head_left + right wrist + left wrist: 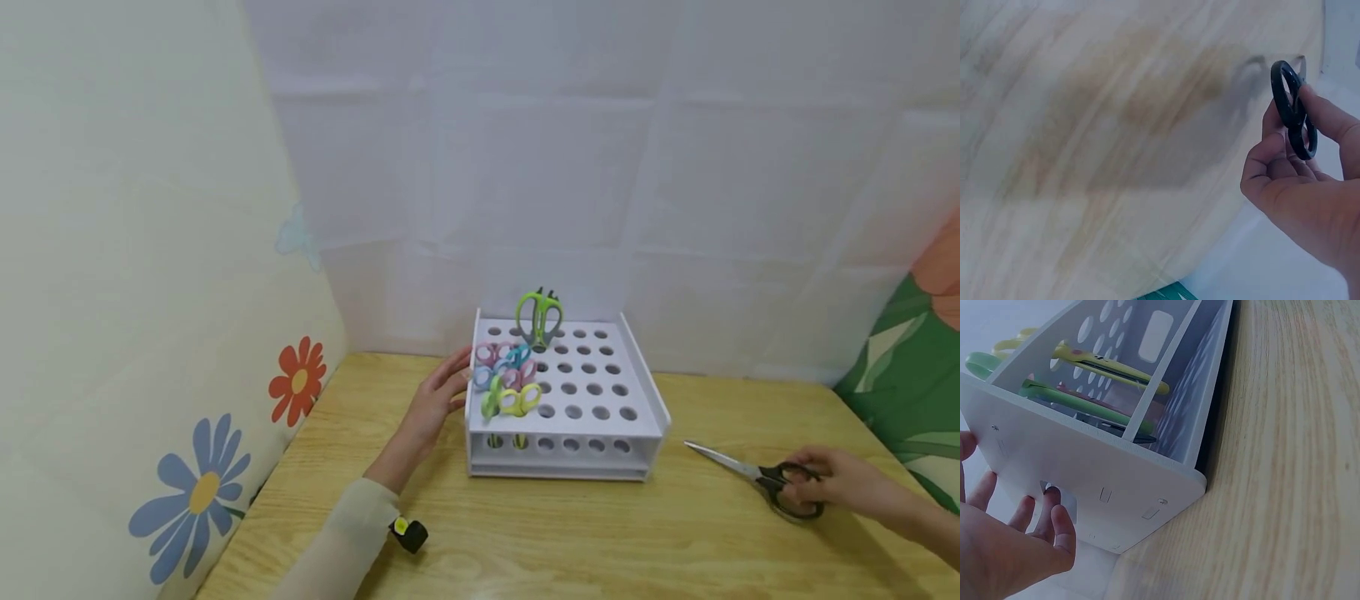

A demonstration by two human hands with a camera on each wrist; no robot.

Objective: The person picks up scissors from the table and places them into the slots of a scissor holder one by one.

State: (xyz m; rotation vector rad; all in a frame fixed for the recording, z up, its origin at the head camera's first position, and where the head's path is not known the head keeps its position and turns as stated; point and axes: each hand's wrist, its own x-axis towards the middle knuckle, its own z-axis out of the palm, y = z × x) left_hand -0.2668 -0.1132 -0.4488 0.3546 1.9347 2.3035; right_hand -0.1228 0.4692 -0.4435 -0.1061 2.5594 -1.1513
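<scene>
My right hand (843,483) pinches a pair of black-handled scissors (772,483) by the handles, blades pointing left toward the rack. In the right wrist view, thumb and fingers grip the black handle loops (1282,100). My left hand (431,404) rests against the left side of a white rack (645,423) with rows of round holes. Its fingertips touch the side panel in the left wrist view, one right at the cut-out slot (1067,503). Several small pastel-handled scissors (510,400) stand in the rack's left holes. Green-and-grey scissors (538,321) stand upright toward the back.
A small black object with a yellow spot (408,534) is by the left sleeve. The rack stands on a wood-grain table (585,533). White cloth (487,167) hangs behind it, and flower-patterned panels (202,492) flank the table.
</scene>
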